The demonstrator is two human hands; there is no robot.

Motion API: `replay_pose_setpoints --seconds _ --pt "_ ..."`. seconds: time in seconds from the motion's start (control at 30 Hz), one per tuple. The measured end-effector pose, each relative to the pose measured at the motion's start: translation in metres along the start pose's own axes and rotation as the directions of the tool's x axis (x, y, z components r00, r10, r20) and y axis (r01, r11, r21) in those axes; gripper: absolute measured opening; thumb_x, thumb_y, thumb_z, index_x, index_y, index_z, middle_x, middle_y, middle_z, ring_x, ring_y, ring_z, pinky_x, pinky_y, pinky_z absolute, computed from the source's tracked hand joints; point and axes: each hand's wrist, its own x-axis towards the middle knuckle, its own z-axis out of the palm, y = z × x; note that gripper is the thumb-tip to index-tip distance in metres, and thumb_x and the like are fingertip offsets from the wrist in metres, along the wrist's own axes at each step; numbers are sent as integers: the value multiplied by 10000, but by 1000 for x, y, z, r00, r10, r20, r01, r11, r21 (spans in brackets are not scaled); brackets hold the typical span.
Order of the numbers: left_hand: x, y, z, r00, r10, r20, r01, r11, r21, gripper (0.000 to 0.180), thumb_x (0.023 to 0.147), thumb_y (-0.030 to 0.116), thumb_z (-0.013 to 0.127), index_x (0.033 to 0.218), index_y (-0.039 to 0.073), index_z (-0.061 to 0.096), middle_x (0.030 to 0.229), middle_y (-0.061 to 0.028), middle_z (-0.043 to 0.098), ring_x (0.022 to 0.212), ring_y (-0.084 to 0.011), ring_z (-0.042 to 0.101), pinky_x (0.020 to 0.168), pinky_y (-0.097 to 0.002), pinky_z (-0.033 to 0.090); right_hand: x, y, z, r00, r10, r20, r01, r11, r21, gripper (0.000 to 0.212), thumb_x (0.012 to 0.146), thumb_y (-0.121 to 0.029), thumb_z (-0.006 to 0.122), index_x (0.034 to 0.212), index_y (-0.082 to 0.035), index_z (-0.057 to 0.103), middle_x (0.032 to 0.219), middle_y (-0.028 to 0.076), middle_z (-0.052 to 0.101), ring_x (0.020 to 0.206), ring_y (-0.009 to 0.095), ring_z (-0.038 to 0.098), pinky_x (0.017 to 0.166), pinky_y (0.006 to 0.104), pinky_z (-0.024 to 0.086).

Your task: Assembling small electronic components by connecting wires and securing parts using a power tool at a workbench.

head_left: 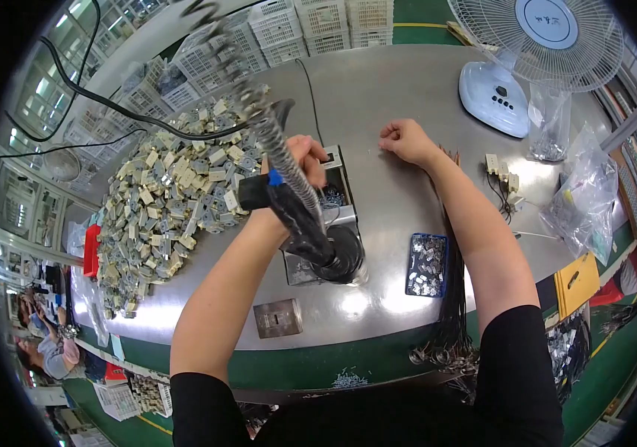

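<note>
My left hand (308, 158) is closed over the far end of a metal fixture (346, 216); the hanging tool partly covers it, so anything in its fingers is hidden. In front of my left wrist hangs a black power screwdriver (300, 223) with blue tape, below a coiled metal spring (277, 145). To the right, above the bare tabletop, my right hand (408, 141) has its fingers curled together; I cannot make out anything in them. Beside my right forearm runs a bundle of dark wires (452, 298). A blue tray (409, 277) of small metal parts lies left of the bundle.
A large heap of beige and grey plastic parts (184, 179) covers the left side. A white fan (497, 100) stands far right, near plastic bags (583, 197) and wired beige parts (501, 179). A metal plate (278, 319) lies in front. White crates (277, 30) line the far edge.
</note>
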Motion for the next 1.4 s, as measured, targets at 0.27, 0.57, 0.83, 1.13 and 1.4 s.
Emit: replay_pose_setpoints --seconds 0.27,0.57,0.83,1.13,1.4 --pt "-7 17 26 998 -41 -51 43 998 51 310 1059 282 512 1036 5 648 941 -122 720 802 -182 704 741 -294 554 2 -26 22 984 -174 39 177 940 -292 252 777 -158 819 981 -11 797 840 158 769 782 262 744 786 349 579" --pt "-9 13 26 997 28 72 -35 993 108 399 1086 246 416 1173 -78 632 1226 -233 704 1183 -299 688 1105 -408 500 9 -28 32 988 -71 135 125 884 -451 177 806 -136 777 927 -6 792 911 199 767 875 331 749 823 407 580" --pt "-8 11 13 976 114 185 -144 976 161 472 1063 249 387 1241 -102 648 1315 -250 670 1419 -318 508 1233 -427 339 -14 -50 32 921 -263 289 339 905 -256 182 893 -173 754 933 4 738 863 183 751 844 328 727 781 418 562" --pt "-6 8 7 978 72 196 -79 996 29 493 1053 267 381 1271 -98 630 1352 -261 647 1436 -328 486 1244 -432 300 -15 -78 36 884 -196 424 342 889 -304 135 776 -89 814 890 -36 764 894 174 756 875 334 722 807 417 570" --pt "-11 15 18 965 59 257 -118 968 221 734 1017 421 482 1597 -4 336 1644 -200 370 1526 -318 370 1283 -416 128 -4 -76 48 845 -160 511 441 750 -494 130 762 -8 738 867 -62 793 876 159 761 883 350 735 804 437 581"
